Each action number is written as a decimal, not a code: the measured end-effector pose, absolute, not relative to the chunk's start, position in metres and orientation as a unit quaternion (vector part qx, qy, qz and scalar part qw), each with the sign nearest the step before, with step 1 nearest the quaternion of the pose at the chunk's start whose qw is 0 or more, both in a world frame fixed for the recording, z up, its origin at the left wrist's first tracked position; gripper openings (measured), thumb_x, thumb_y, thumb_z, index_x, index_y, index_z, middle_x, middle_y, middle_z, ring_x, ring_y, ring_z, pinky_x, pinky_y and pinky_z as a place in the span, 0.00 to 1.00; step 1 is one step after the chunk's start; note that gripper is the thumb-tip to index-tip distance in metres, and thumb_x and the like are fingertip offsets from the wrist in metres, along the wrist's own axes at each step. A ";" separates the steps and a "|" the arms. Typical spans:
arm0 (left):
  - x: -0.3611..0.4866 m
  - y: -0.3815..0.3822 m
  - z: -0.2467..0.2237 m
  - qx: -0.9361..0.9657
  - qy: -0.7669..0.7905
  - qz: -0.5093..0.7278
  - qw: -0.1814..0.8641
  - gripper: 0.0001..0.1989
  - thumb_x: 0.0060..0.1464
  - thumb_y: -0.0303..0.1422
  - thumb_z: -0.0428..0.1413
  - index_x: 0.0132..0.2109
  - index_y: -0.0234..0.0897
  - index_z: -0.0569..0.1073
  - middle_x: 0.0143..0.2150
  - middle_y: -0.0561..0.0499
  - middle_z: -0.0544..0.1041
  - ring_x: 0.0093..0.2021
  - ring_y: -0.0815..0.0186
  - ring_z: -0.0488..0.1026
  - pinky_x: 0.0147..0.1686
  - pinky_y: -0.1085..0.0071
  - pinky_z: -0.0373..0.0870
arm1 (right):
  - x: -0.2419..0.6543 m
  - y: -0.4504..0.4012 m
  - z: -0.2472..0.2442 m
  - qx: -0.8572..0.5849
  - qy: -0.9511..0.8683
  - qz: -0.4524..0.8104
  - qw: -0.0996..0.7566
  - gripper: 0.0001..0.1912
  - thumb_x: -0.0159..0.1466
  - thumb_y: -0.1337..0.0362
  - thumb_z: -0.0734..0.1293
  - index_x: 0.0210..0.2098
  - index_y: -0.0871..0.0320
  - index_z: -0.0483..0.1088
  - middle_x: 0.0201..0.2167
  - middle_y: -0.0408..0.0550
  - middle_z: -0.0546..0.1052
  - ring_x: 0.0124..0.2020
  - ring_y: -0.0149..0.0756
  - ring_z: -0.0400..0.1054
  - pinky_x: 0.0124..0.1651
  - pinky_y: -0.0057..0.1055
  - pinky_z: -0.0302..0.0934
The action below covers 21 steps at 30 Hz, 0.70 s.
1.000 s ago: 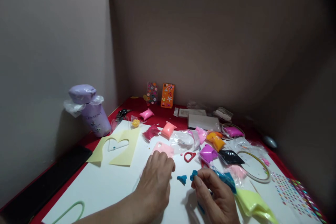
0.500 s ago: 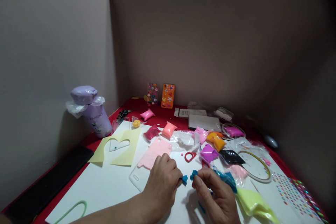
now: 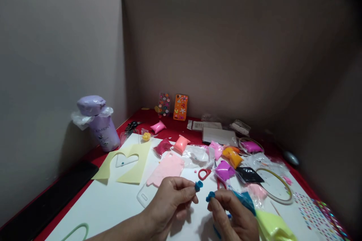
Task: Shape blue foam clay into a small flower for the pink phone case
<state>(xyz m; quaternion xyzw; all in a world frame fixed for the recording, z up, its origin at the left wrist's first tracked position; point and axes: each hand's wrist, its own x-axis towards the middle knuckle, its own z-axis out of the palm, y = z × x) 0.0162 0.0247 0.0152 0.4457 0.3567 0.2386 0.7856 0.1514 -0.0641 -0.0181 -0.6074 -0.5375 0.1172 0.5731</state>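
Note:
My left hand pinches a small piece of blue clay between thumb and forefinger. Opposite it, my right hand grips another small lump of blue clay at its fingertips. A narrow gap separates the two pieces. Under my left hand lies a white phone case, partly covered by a flat sheet of pink clay. Beside my right hand, a packet of blue clay is partly hidden, and a yellow-green clay packet sits to its right.
Red-handled scissors lie amid several clay packets. Yellow paper with a heart cut-out is at left, near a purple tumbler. Two decorated phone cases, one orange, lean at the back. An embroidery hoop and gem stickers are at right.
My left hand has turned, lifting its blue clay piece upward so the thumb now shows. My right hand has dipped slightly, still holding its lump. The view has tilted a little.

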 end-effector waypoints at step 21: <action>0.021 0.017 0.007 0.384 0.286 0.223 0.849 0.14 0.48 0.36 0.60 0.26 0.27 0.72 0.22 0.51 0.69 0.14 0.80 0.60 0.14 0.83 0.53 | 0.154 -0.058 -0.018 -0.567 -0.630 0.046 0.529 0.09 0.63 0.66 0.60 0.28 0.57 0.67 0.19 0.41 0.69 0.17 0.26 0.61 0.20 0.23 0.53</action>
